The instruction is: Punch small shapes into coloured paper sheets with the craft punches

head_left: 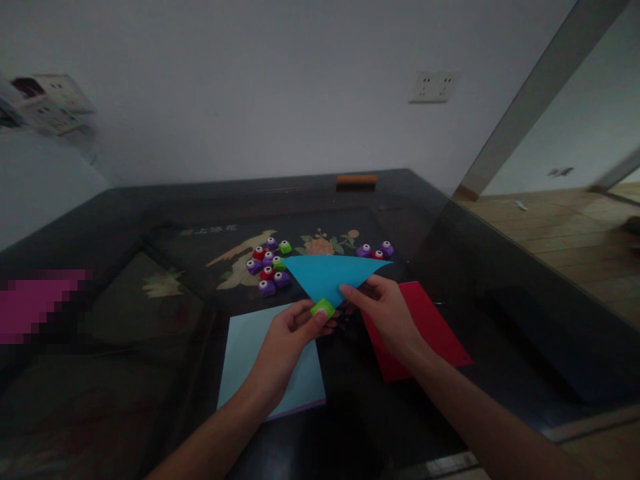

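A blue sheet of paper (333, 275), shaped like a triangle with one corner pointing down toward me, is held above the table between both hands. My left hand (293, 330) is closed around a small green craft punch (323, 309), thumb on top, at the paper's lower corner. Whether the corner sits inside the punch's slot is hard to see. On the paper's right side, my right hand (385, 303) pinches it between thumb and fingers. Beneath the left forearm lies a stack of pale blue paper (250, 340); a red sheet (425, 320) is under the right hand.
Several purple, red and green craft punches (267, 288) are grouped left of the blue paper, with a few more (387, 248) on its right. A brown cylinder (357, 181) lies near the wall on the dark glossy table (300, 193). A pink patch (37, 300) is at far left.
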